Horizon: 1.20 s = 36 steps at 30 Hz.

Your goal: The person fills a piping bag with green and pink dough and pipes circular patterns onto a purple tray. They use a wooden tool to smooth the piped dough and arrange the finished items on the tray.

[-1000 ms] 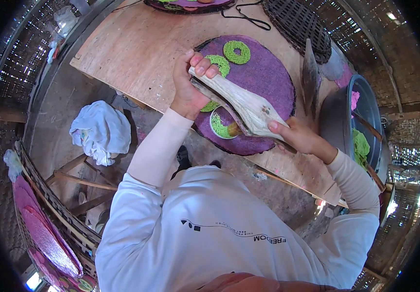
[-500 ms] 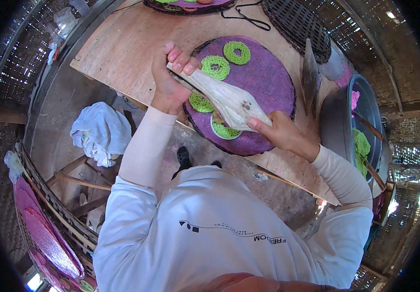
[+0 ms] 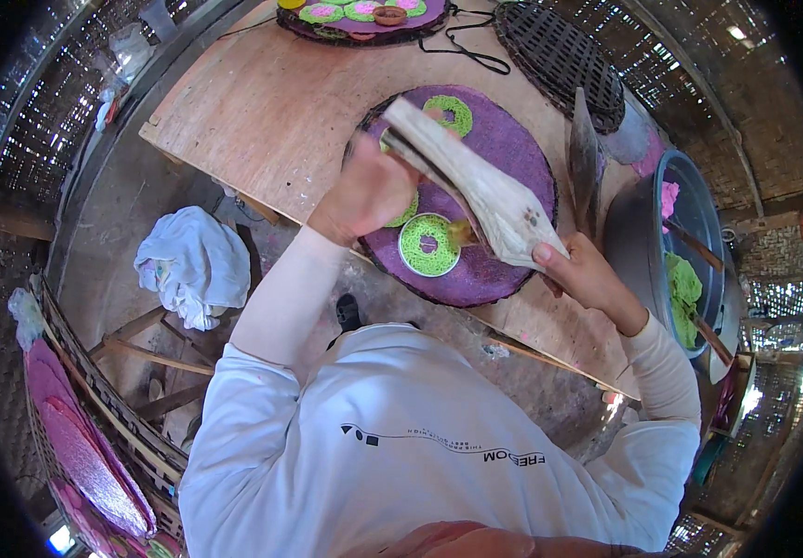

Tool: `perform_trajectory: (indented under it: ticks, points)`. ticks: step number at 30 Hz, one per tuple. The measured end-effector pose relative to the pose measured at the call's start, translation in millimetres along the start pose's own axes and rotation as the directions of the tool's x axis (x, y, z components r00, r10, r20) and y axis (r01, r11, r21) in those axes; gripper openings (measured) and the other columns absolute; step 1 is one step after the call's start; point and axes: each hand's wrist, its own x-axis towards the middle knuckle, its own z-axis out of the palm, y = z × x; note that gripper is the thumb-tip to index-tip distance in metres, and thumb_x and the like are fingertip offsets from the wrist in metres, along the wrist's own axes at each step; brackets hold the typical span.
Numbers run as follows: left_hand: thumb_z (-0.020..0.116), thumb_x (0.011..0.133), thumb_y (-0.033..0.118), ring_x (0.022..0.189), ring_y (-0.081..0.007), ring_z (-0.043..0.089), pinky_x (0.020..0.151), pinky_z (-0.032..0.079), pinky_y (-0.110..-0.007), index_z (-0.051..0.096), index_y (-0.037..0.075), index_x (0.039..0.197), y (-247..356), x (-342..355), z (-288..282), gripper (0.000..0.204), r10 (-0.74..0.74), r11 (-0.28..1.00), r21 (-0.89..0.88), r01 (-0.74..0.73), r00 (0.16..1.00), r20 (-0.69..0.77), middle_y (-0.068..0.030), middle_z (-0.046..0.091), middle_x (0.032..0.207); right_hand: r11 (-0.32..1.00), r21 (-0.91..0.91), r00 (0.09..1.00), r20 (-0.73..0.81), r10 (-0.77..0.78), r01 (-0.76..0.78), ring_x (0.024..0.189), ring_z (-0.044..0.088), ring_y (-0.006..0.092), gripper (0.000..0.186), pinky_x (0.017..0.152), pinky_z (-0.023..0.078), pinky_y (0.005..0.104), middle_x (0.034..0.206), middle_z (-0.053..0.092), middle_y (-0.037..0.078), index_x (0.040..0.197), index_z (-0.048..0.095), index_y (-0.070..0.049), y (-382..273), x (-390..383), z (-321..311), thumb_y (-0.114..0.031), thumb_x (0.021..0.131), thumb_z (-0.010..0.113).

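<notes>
My right hand (image 3: 564, 270) grips the wide end of a long, pale wooden tool (image 3: 499, 200), which is angled over a purple round mat (image 3: 504, 153). My left hand (image 3: 364, 186) is blurred beside the tool's upper part; whether it grips is unclear. A yellowish-brown cylinder (image 3: 460, 232) shows under the tool. Near the mat's front, a pale ring mould (image 3: 403, 244) surrounds a green lacy ring (image 3: 439, 259). Another green ring (image 3: 460, 116) lies at the back, and more are partly hidden behind my hand and the tool.
The wooden table (image 3: 243, 102) carries another loaded mat (image 3: 346, 28), a dark woven tray (image 3: 564, 60) and an upright blade-like piece (image 3: 583, 167). At right is a tub (image 3: 634, 242) with green and pink material. White cloth (image 3: 192, 265) and stacked purple mats (image 3: 85, 446) are at left.
My left hand has moved down the tool and blurred, exposing its upper end. The tool and my right hand have shifted rightward and slightly down, uncovering more of the ring mould.
</notes>
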Motion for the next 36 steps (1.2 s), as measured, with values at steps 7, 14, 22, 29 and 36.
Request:
perform_trajectory:
  ticks: [7, 14, 22, 29, 36]
  points:
    - [0.077, 0.063, 0.016, 0.094, -0.0196, 0.059, 0.084, 0.046, -0.033, 0.055, 0.001, 0.106, 19.0, 4.2, 44.7, 0.051, 0.172, 0.785, 0.602, -0.143, 0.985, 0.009, -0.0089, 0.061, 0.103, 0.689, 0.678, 0.934, 0.009, -0.357, 0.257, 0.083, 0.057, 0.0158, 0.053, 0.074, 0.045, 0.0285, 0.096, 0.060, 0.012, 0.113, 0.053, 0.002, -5.1, 29.8, 30.2, -0.045, 0.089, 0.045]
    - [0.070, 0.067, 0.000, 0.085, -0.0158, 0.060, 0.076, 0.048, -0.028, 0.059, -0.001, 0.097, 34.2, -26.4, 22.4, 0.032, 0.152, 0.954, 0.301, 0.016, 0.837, -0.526, -0.0071, 0.063, 0.094, 0.758, -0.462, 0.785, -0.185, -0.591, 0.461, 0.125, 0.033, 0.0338, 0.092, 0.105, 0.022, 0.0437, 0.131, 0.039, 0.018, 0.136, 0.025, -0.006, 18.6, 69.7, 97.6, -0.038, 0.065, 0.073]
    - [0.056, 0.071, -0.004, 0.065, -0.0146, 0.055, 0.057, 0.042, -0.026, 0.057, 0.002, 0.082, 41.4, -41.5, 2.8, 0.013, 0.259, 0.949, 0.309, -0.058, 0.702, -0.663, -0.0051, 0.058, 0.073, 0.769, -0.440, 0.762, -0.244, -0.599, 0.464, 0.127, 0.032, 0.0321, 0.108, 0.107, 0.008, 0.0505, 0.131, 0.041, 0.016, 0.140, 0.011, -0.007, 27.5, 80.9, 102.4, -0.038, 0.061, 0.076]
    - [0.057, 0.072, -0.002, 0.066, -0.0150, 0.054, 0.058, 0.042, -0.027, 0.057, 0.002, 0.083, 44.2, -43.7, -3.2, 0.012, 0.250, 0.959, 0.274, -0.078, 0.688, -0.681, -0.0051, 0.057, 0.072, 0.820, -0.255, 0.746, -0.339, -0.573, 0.513, 0.122, 0.037, 0.0317, 0.108, 0.103, 0.018, 0.0475, 0.127, 0.045, 0.015, 0.141, 0.013, -0.006, 29.2, 92.7, 74.8, -0.038, 0.059, 0.077]
    - [0.062, 0.073, -0.002, 0.075, -0.0155, 0.057, 0.065, 0.045, -0.028, 0.059, 0.002, 0.089, 39.7, -38.2, -4.8, 0.017, 0.352, 0.924, 0.363, -0.121, 0.640, -0.683, -0.0057, 0.060, 0.083, 0.852, -0.383, 0.766, -0.401, -0.502, 0.358, 0.117, 0.042, 0.0326, 0.099, 0.099, 0.027, 0.0443, 0.127, 0.045, 0.016, 0.138, 0.022, -0.005, 25.0, 132.9, 58.6, -0.042, 0.063, 0.074]
